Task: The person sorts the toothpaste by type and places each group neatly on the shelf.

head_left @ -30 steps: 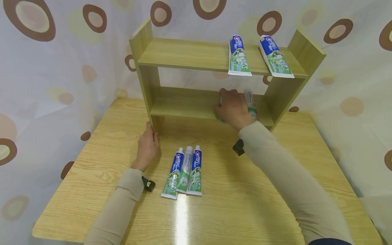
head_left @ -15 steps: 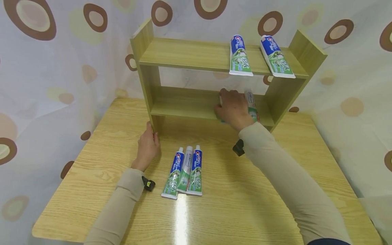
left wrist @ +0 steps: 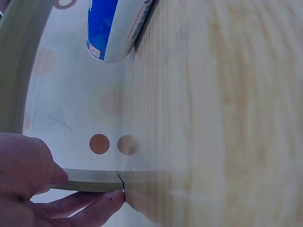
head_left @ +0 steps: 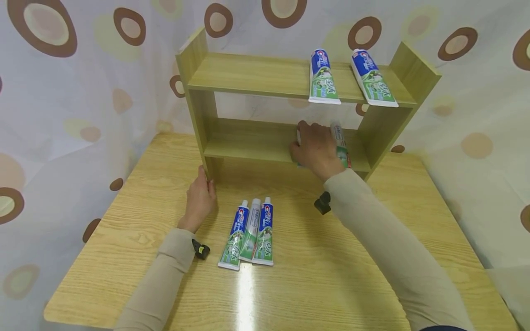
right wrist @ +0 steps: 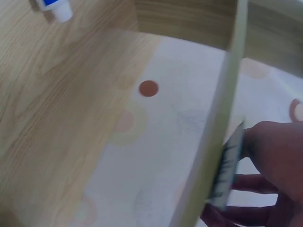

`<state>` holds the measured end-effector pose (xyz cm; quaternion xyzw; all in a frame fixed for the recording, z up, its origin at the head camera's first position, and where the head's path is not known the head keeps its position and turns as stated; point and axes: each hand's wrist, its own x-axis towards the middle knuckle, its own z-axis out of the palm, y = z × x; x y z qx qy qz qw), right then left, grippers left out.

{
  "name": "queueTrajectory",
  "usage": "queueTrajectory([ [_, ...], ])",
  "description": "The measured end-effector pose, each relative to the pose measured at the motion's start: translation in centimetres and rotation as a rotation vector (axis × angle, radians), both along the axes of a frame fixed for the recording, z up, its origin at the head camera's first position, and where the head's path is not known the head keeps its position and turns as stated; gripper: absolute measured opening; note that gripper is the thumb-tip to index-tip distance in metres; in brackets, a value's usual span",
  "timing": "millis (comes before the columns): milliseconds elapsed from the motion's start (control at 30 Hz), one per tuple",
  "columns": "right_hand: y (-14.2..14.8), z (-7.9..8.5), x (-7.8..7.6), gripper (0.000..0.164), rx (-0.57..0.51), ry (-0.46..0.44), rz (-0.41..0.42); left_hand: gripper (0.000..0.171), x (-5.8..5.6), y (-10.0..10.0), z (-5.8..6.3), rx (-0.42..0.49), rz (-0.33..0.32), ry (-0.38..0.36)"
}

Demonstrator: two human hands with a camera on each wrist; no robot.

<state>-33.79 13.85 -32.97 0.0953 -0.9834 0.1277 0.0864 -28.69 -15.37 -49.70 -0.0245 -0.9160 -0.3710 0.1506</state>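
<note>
My left hand point(head_left: 200, 197) grips the lower left side panel of the wooden shelf point(head_left: 248, 76). In the left wrist view the thumb and fingers point(left wrist: 97, 208) lie on opposite sides of that panel point(left wrist: 92, 180). On the lower board, my right hand point(head_left: 316, 147) holds a toothpaste tube point(right wrist: 227, 170), mostly hidden under the hand in the head view. Just right of it lies a grey-and-green toothpaste tube point(head_left: 340, 142). Two blue-and-green toothpaste tubes point(head_left: 324, 78) rest on the top board, their flat ends overhanging its front edge.
On the table point(head_left: 124, 230), in front of the shelf, lie a left blue-and-green tube point(head_left: 235, 236), a grey-and-green tube point(head_left: 250, 230) and a right blue-and-green tube point(head_left: 265, 232), close together with caps towards the shelf. A patterned curtain point(head_left: 83, 92) hangs behind.
</note>
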Motion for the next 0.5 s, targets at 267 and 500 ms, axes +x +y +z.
queueTrajectory([
  [267,-0.4,1.3,2.9,0.046,-0.003,0.097,0.026,0.040,0.1,0.3,-0.2,0.004,0.001,-0.003],
  [500,-1.3,1.3,5.3,0.038,-0.011,0.191,0.080,0.038,0.0,0.2,-0.3,-0.001,0.022,0.003],
])
